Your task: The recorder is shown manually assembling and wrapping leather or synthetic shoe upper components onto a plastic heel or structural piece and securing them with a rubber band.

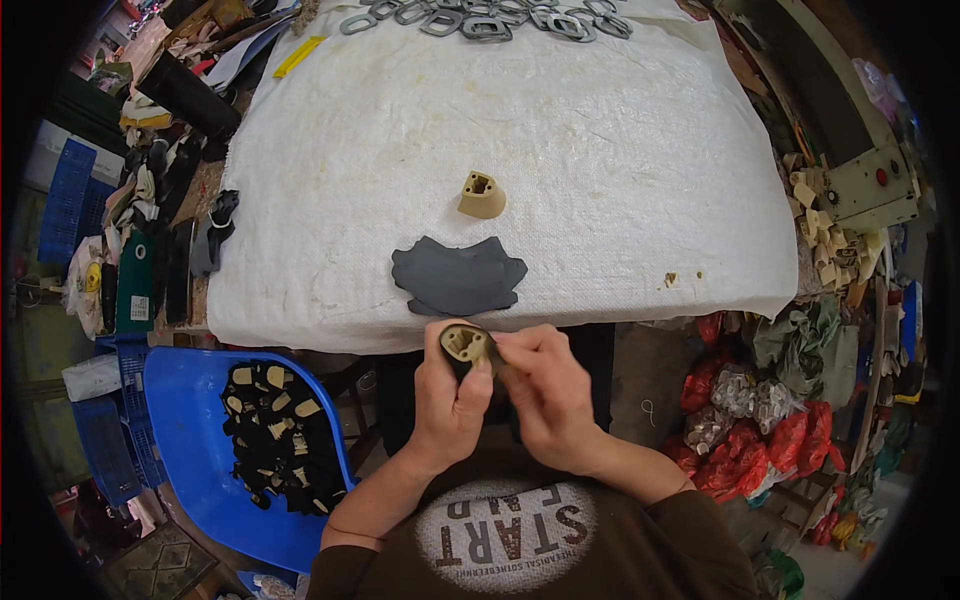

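Note:
In my left hand is a beige plastic shoe heel, its hollow, holed end facing up. Dark material wraps around its side. My right hand is closed against the heel's right side, with thumb and fingers pinching the edge of the dark covering; its fingertips partly hide that edge. Just beyond my hands, a stack of dark grey cut covering pieces lies at the table's near edge. Farther back, a bare beige heel rests on the white sheet.
White woven sheeting covers the table. Grey oval rings lie along its far edge, beside a yellow strip. At lower left, a blue tub holds many black-covered heels. Red plastic bags sit at right.

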Demonstrator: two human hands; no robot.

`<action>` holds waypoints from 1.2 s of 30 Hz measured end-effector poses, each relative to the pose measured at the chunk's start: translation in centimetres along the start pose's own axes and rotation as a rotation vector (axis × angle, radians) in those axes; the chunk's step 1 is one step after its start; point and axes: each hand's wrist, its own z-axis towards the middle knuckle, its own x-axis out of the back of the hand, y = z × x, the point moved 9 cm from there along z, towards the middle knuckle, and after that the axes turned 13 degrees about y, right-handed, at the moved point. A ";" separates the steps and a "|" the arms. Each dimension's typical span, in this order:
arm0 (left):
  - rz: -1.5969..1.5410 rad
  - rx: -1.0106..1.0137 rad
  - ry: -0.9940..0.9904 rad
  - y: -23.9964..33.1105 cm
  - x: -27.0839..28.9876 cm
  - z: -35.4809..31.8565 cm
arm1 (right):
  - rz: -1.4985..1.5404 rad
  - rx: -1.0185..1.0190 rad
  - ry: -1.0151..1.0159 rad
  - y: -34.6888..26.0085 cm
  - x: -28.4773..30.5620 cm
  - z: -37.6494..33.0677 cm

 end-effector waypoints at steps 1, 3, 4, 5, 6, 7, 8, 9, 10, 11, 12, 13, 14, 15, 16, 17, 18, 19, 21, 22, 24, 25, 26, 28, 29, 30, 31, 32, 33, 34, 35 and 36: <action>0.000 -0.001 -0.002 -0.1 0.0 0.0 | 0.000 0.000 0.002 -0.2 0.0 -0.2; -0.063 0.001 -0.005 -0.2 -0.1 0.0 | -0.261 0.160 -0.100 -1.3 -1.2 -0.7; -0.063 0.002 -0.008 -0.1 -0.1 0.0 | -0.320 0.249 -0.154 -1.4 -1.6 -1.3; -0.142 0.081 -0.048 -0.4 -0.5 0.0 | -0.322 0.246 -0.153 -1.5 -1.2 -1.2; -0.214 0.156 -0.078 -0.5 -0.6 -0.2 | -0.320 0.250 -0.208 -1.9 -1.2 -0.9; -0.214 0.156 -0.074 -0.9 -0.3 -0.2 | -0.322 0.252 -0.264 -2.1 -1.1 -0.6; -0.242 0.185 -0.112 -1.8 -0.3 -0.3 | -0.235 0.225 -0.315 -2.3 -0.7 0.2; -0.266 0.216 -0.145 -2.4 -0.3 -0.5 | -0.187 0.177 -0.356 -1.8 -0.1 1.0; -0.271 0.216 -0.151 -2.3 -0.4 -0.4 | 0.003 -0.054 -0.345 0.1 1.0 1.4; -0.381 0.253 -0.237 -1.8 -1.2 -0.6 | 0.196 -0.283 -0.328 2.3 1.4 1.2; -0.493 0.289 -0.325 -1.1 -2.0 -0.9 | 0.485 -0.491 -0.213 4.1 1.4 1.2; -0.498 0.289 -0.331 -0.5 -2.4 -1.0 | 0.527 -0.593 -0.293 4.9 0.9 1.2; -0.469 0.344 -0.323 -0.5 -3.0 -1.1 | 0.534 -0.606 -0.386 4.9 0.3 1.2; -0.437 0.399 -0.312 -0.7 -3.3 -1.3 | 0.543 -0.618 -0.483 4.9 -0.4 0.9; -0.425 0.362 -0.364 -0.8 -3.4 -1.3 | 0.628 -0.684 -0.501 5.5 -0.9 0.2; -0.428 0.362 -0.366 -0.9 -3.6 -1.4 | 0.625 -0.684 -0.500 5.5 -0.8 0.4; -0.377 0.298 -0.355 -0.8 -3.5 -1.3 | 0.575 -0.628 -0.547 5.1 -1.0 0.6; -0.326 0.235 -0.343 -0.5 -3.5 -1.3 | 0.525 -0.572 -0.594 4.8 -1.3 0.7; -0.300 0.207 -0.322 -0.6 -3.5 -1.1 | 0.481 -0.530 -0.578 4.9 -1.4 0.9; -0.274 0.177 -0.301 -0.5 -3.4 -1.0 | 0.436 -0.486 -0.562 4.8 -1.4 1.1; -0.308 0.275 -0.309 -0.5 -3.3 -1.0 | 0.442 -0.484 -0.490 4.7 -1.3 1.4; -0.341 0.375 -0.317 -1.0 -3.4 -1.2 | 0.449 -0.483 -0.418 4.7 -1.0 1.6; -0.342 0.370 -0.317 -1.0 -3.5 -1.1 | 0.438 -0.570 -0.358 5.5 -1.0 1.2; -0.600 0.513 -0.276 -1.2 -3.6 -1.0 | 0.317 -0.332 -0.279 5.2 -0.3 2.1; -0.601 0.503 -0.276 -1.2 -3.6 -0.9 | 0.195 -0.102 -0.195 4.1 0.7 2.9; -0.717 0.623 -0.243 -2.0 -3.6 -1.1 | 0.202 0.023 -0.212 3.1 0.8 3.3; -0.833 0.743 -0.209 -2.4 -3.6 -1.3 | 0.205 0.031 -0.214 2.7 0.8 3.5; -0.885 0.824 -0.192 -2.3 -3.8 -1.6 | 0.226 0.080 -0.285 1.9 0.3 3.2; -0.888 0.816 -0.192 -2.3 -3.9 -1.6 | 0.243 0.128 -0.355 1.0 -0.2 2.7; -0.966 0.906 -0.242 -2.4 -4.7 -2.3 | 0.391 -0.048 -0.316 2.0 -0.7 2.1; -1.044 0.997 -0.293 -2.6 -5.3 -3.1 | 0.390 -0.041 -0.318 1.5 -0.8 1.7; -1.016 1.048 -0.257 -3.2 -5.5 -3.5 | 0.233 -0.005 -0.268 1.5 -0.5 1.5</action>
